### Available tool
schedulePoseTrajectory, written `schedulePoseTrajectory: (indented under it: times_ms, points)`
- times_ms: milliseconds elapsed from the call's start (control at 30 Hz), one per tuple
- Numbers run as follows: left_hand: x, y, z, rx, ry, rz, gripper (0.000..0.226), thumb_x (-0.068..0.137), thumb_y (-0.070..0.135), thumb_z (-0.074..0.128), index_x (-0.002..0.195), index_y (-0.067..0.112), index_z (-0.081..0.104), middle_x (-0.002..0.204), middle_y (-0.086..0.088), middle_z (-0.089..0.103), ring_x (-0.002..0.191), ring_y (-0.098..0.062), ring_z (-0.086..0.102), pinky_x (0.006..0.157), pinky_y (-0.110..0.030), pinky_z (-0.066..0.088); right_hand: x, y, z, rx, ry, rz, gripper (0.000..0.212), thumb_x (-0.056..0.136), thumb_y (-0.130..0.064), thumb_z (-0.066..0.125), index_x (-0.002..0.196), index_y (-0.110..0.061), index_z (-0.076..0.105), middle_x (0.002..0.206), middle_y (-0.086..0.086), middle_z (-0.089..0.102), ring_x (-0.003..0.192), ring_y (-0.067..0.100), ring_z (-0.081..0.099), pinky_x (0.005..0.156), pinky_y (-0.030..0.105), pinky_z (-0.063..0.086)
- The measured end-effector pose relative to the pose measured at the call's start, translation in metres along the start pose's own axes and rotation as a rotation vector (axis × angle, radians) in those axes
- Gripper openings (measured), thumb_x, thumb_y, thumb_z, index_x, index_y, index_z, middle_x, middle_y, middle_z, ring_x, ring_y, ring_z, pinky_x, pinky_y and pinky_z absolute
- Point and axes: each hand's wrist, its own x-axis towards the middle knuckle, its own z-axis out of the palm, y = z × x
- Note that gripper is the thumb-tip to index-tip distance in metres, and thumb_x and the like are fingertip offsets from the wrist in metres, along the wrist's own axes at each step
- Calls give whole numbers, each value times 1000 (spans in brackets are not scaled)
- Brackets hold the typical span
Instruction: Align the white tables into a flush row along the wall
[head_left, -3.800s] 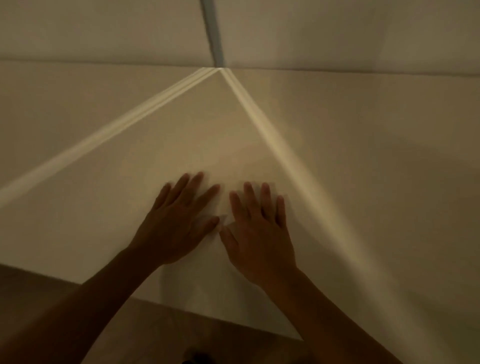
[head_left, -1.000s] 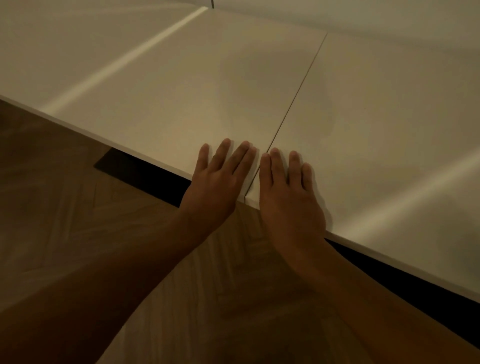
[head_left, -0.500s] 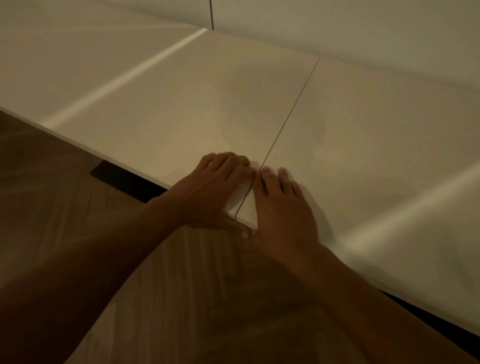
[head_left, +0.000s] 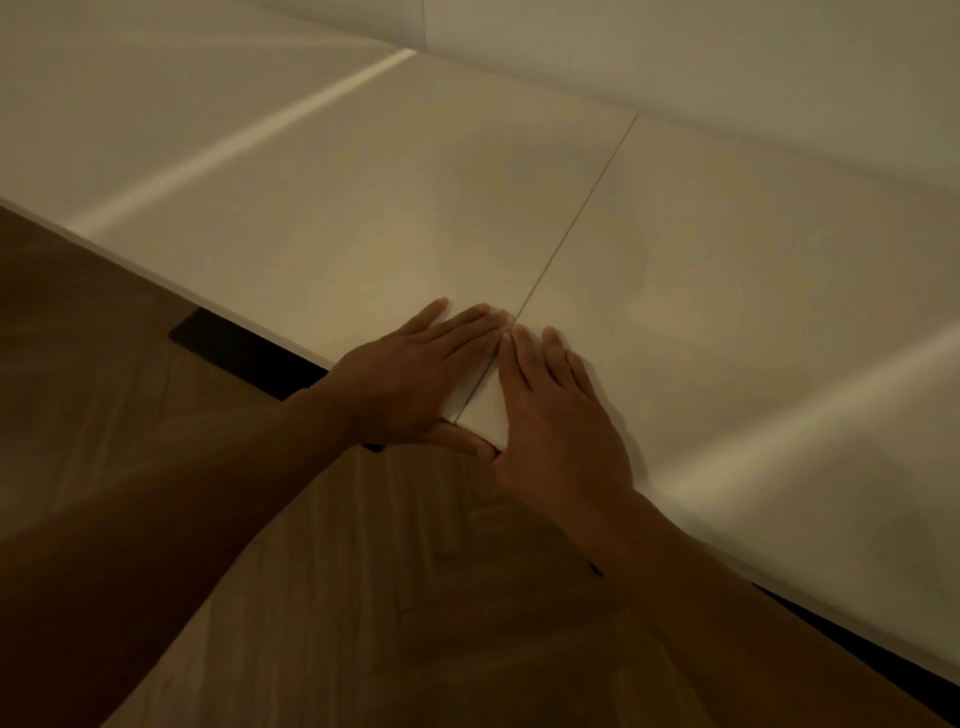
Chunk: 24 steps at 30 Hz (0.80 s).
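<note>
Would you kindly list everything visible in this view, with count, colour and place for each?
white tables: at least two, white, set side by side along the wall, reaching from upper left to lower right.
seam: one, thin dark line, between the two tabletops, running from the wall to the front edge.
wall: one, off-white, behind the tables along the top.
floor: one, brown wood, in front of the tables.
dark shape: one, black, under the front edge at left; what it is cannot be told.
left hand: one, flat on the tabletop left of the seam, thumb along the front edge.
right hand: one, flat on the tabletop right of the seam.
</note>
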Motion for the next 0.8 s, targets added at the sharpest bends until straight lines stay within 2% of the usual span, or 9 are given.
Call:
schedulePoseTrajectory:
  times_ms: [100,267,300,400,467,533,600,700,800]
  points:
    - [1,-1,1,-35,30,9,118,79,92,29,160,8,13,168,-9,12,156,-18,2,126,-41,-3,2,0,1,-6,-16,5,105,84,-62,61,158,-2,16,165,17,19,152,40,11,121,44,5]
    - [2,0,0,-79,11,0,121,76,93,35,161,10,10,169,-5,9,156,-16,-1,127,-41,-4,2,-1,3,2,-5,24,106,82,-62,64,156,-1,21,162,18,26,150,41,18,120,44,9]
    - [2,-1,1,-79,8,-1,122,76,94,36,161,11,9,169,-4,7,156,-16,-2,127,-42,-4,1,-1,3,7,-7,22,105,82,-63,62,156,-1,21,163,19,25,151,41,17,120,44,8]
    - [3,0,0,-49,-1,6,124,75,96,33,161,11,5,169,-4,3,156,-17,-4,127,-46,0,1,-1,2,32,-28,22,107,80,-68,41,158,-1,10,165,20,13,153,38,6,120,40,0]
    - [4,1,-3,-10,-27,9,125,74,97,29,161,12,1,169,-4,-2,156,-19,-5,127,-49,3,1,-2,0,43,-25,29,109,78,-67,37,158,0,6,165,21,9,153,36,4,119,39,-2]
    - [4,1,-5,13,-38,6,124,74,98,29,161,15,-1,169,-2,-4,156,-20,-5,126,-50,5,0,-2,-2,49,-25,28,109,78,-65,41,157,1,3,165,22,6,153,36,3,119,39,-2]
    - [4,2,-7,20,-40,7,123,75,97,31,161,16,0,170,-2,-2,156,-20,-3,126,-50,6,0,-2,-2,61,-49,24,111,81,-60,53,157,0,0,166,21,3,154,34,0,121,38,-2]
    - [3,4,-10,-7,-32,8,122,76,96,35,162,16,2,170,-2,-1,156,-21,-2,125,-52,8,-1,0,-2,40,-32,29,111,78,-57,61,157,2,10,164,22,12,153,35,9,123,42,11]
    - [5,14,-13,-36,-81,-4,125,76,96,38,162,15,-2,169,-2,-9,155,-16,-15,125,-53,0,-6,7,-3,7,-52,26,114,72,-59,62,157,1,14,164,21,17,152,35,14,123,44,15]
